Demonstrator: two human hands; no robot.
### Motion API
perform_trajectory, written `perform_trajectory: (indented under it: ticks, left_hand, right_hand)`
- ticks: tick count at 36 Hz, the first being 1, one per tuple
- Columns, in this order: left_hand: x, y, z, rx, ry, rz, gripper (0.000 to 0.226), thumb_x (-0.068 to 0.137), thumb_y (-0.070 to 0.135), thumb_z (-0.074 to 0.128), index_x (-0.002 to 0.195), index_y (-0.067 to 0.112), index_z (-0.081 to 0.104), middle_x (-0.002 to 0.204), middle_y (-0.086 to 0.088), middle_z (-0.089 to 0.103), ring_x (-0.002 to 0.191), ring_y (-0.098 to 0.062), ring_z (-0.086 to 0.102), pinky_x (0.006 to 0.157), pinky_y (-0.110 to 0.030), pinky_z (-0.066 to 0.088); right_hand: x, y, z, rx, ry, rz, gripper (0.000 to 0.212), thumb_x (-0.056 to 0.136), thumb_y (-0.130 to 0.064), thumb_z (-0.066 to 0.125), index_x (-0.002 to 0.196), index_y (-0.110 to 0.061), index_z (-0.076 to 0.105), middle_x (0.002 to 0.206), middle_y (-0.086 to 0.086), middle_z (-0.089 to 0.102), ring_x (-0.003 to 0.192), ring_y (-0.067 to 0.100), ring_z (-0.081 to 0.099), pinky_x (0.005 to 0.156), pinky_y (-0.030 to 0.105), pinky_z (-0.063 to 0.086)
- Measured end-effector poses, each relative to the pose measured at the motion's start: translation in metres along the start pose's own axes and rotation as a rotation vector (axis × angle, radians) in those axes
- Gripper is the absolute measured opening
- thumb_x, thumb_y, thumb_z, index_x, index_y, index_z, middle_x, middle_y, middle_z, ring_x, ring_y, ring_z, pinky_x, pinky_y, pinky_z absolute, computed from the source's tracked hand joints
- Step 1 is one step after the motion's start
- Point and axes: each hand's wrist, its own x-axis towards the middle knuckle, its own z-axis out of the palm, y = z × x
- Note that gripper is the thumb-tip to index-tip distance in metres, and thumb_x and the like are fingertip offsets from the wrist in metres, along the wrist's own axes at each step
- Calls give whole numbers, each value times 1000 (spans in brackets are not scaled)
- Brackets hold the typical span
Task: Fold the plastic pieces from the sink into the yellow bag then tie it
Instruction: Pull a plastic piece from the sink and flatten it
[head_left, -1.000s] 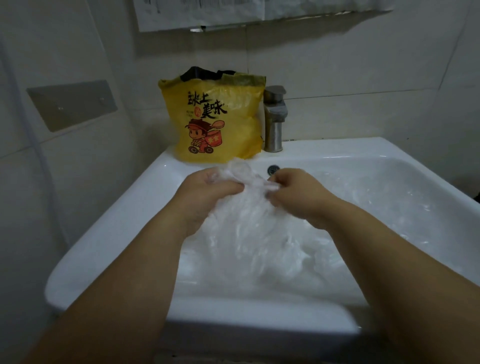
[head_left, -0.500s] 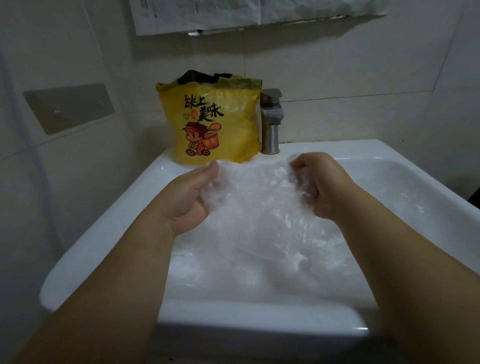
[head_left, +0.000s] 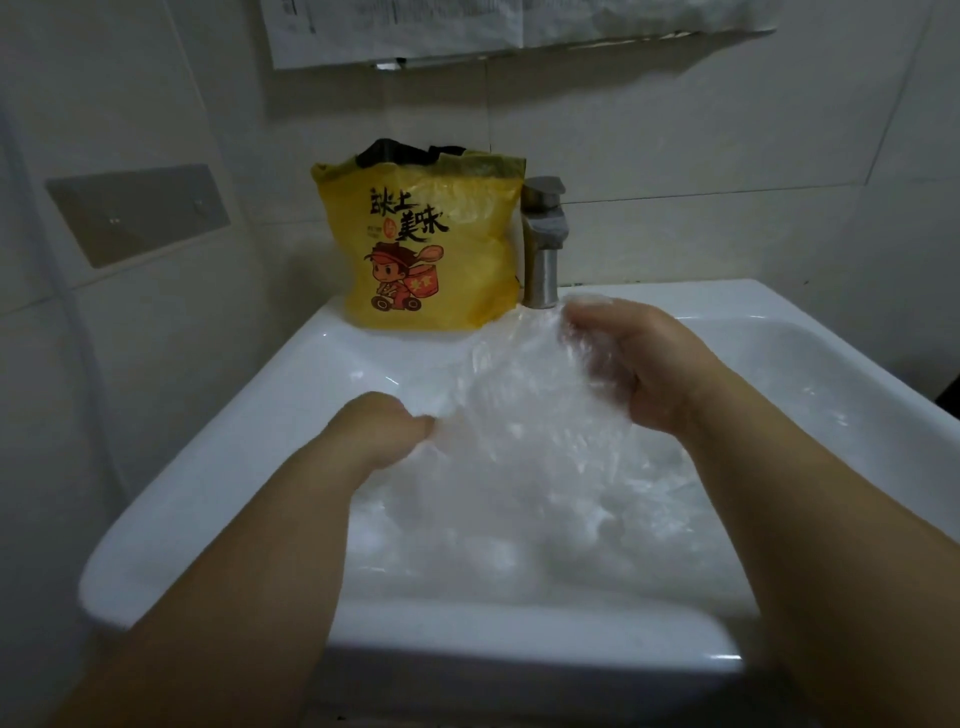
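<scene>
Clamped left grip (head_left: 385, 435) and right grip (head_left: 641, 370) on one plastic piece (head_left: 511, 415) above the sink (head_left: 218, 483), not yet folded, with far yellow bag (head_left: 467, 249) untied.

- A brushed metal faucet (head_left: 543, 244) stands upright at the far middle, with a flat lever on top and its spout facing near.
- Pale glossy wall tiles (head_left: 727, 156) with thin grout lines cover the far and left walls.
- White paper sheets (head_left: 395, 26) hang along the top of the far wall; their print is too blurred to read.
- A grey rectangular plate (head_left: 137, 213) sits flat on the left wall.
- A dark patch (head_left: 950, 384) shows at the right edge; what it is cannot be told.
</scene>
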Motion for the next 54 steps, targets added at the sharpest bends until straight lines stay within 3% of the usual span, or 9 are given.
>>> perform_trajectory:
  ticks: [5, 8, 13, 20, 26, 35, 41, 48, 54]
  left_hand:
    - [-14, 16, -4, -260, 330, 376, 44, 93, 37, 60, 134, 22, 54, 131, 6, 55, 115, -7, 53, 87, -15, 38]
    - [-34, 33, -2, -536, 6, 508, 47, 87, 45, 61, 131, 29, 58, 114, 24, 59, 101, 15, 53, 90, -7, 40]
    - [-44, 34, 3, -344, -364, 479, 40, 62, 58, 70, 84, 24, 77, 87, 7, 75, 87, -6, 67, 88, -27, 48]
    - [-21, 31, 2, -792, 22, 290, 26, 86, 35, 71, 101, 14, 71, 97, -12, 73, 92, -31, 69, 91, -43, 54]
    - [-10, 24, -2, -1073, 84, 169, 39, 79, 42, 76, 110, 19, 70, 106, -5, 73, 103, -25, 68, 97, -47, 52]
    - [-10, 25, -8, -1177, -336, 85, 47, 84, 38, 64, 123, 10, 64, 121, -7, 67, 113, -22, 63, 105, -41, 46]
    - [-10, 23, -9, -1227, -131, 139, 37, 97, 9, 53, 128, 27, 44, 98, -1, 69, 63, -4, 68, 47, -17, 48]
    - [-4, 20, -11, -1188, -59, 221, 23, 97, 4, 51, 93, 21, 67, 86, 4, 68, 79, -9, 61, 78, -24, 45]
    - [-6, 9, -5, -583, 197, 394, 42, 83, 7, 73, 121, 23, 63, 102, 6, 63, 91, -8, 58, 80, -20, 45]
  right_hand:
    - [-4, 3, 7, -392, -105, -55, 9, 87, -14, 65, 79, -11, 68, 56, -6, 60, 50, 11, 45, 46, 21, 34]
    - [-8, 4, 14, -467, -203, -79, 15, 87, -10, 65, 73, -16, 65, 51, -9, 59, 45, 6, 44, 45, 20, 35]
    - [-5, 4, 17, -334, -127, -84, 11, 83, -6, 67, 93, -11, 69, 72, 5, 65, 66, 26, 52, 60, 34, 41]
    - [4, 9, 7, -62, -16, 229, 102, 59, -55, 75, 146, -19, 33, 132, 11, 54, 111, 33, 59, 87, 47, 53]
    - [5, 18, 18, -20, -87, 304, 9, 93, -18, 59, 90, -10, 61, 72, 1, 63, 70, 16, 53, 81, 37, 49]
    - [14, 13, -2, 495, 272, 298, 26, 99, -24, 52, 77, -10, 57, 59, 2, 53, 50, 13, 48, 48, 23, 51]
    - [15, 13, -9, 453, 381, 196, 40, 100, -19, 50, 139, -25, 44, 76, 7, 62, 60, 16, 52, 62, 34, 55]
    - [12, 9, -4, 268, 35, 53, 31, 82, -4, 67, 110, -15, 60, 92, 7, 62, 71, 20, 61, 67, 32, 53]
    - [11, 17, -5, -208, 222, 10, 57, 81, 11, 65, 134, -3, 51, 116, 10, 59, 102, 22, 61, 95, 32, 50]
